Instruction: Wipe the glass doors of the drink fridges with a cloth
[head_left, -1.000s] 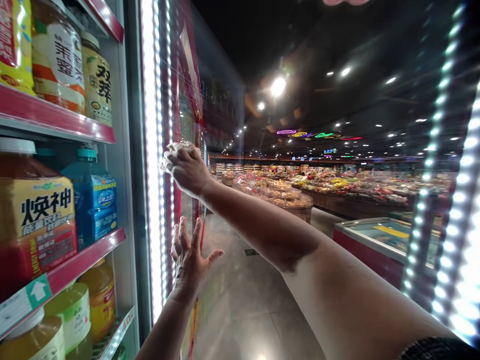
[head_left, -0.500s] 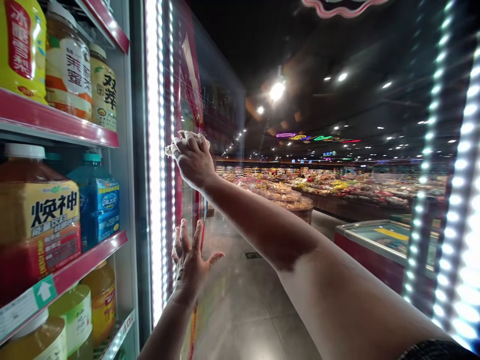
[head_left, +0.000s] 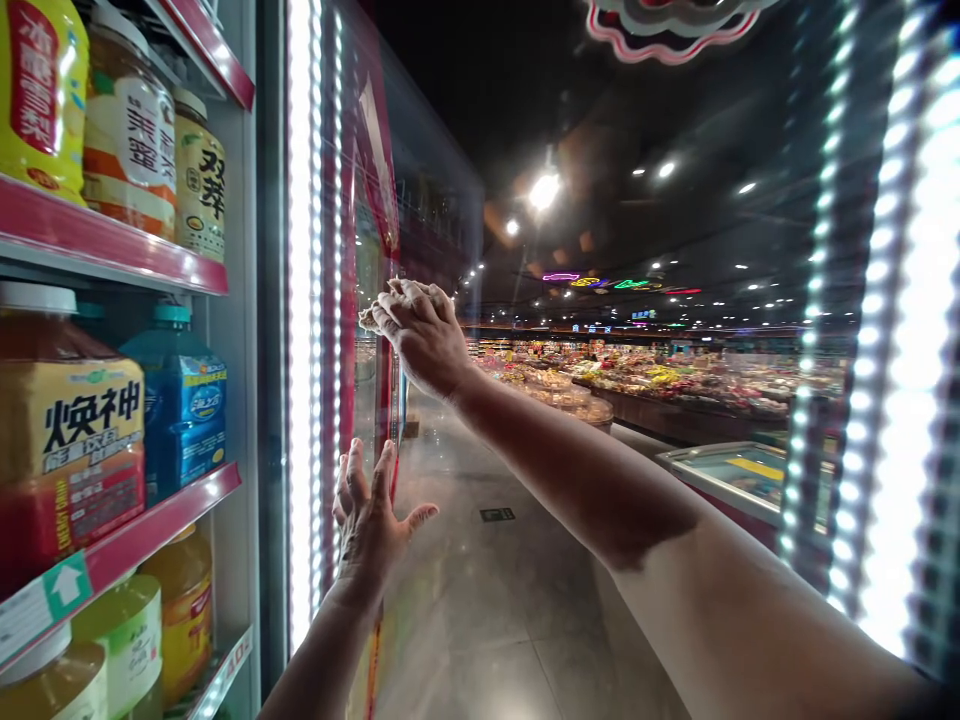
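Before our hands we face a clear glass pane [head_left: 450, 520], with shelves [head_left: 112, 236] of bottled drinks [head_left: 90, 440] to their left and a bright light strip [head_left: 301, 280] between. Our left hand [head_left: 373, 518] is spread wide, though we cannot tell whether it touches the pane, while our right hand [head_left: 426, 328], above it, closes over a pale, crumpled cloth [head_left: 370, 317] that pokes out past its fingers

R hand [head_left: 426, 325] up top, fingers bent & bunched, R arm [head_left: 581, 475] stretched fwd. L hand [head_left: 371, 522] below it, fingers up & spread, thumb out to side.
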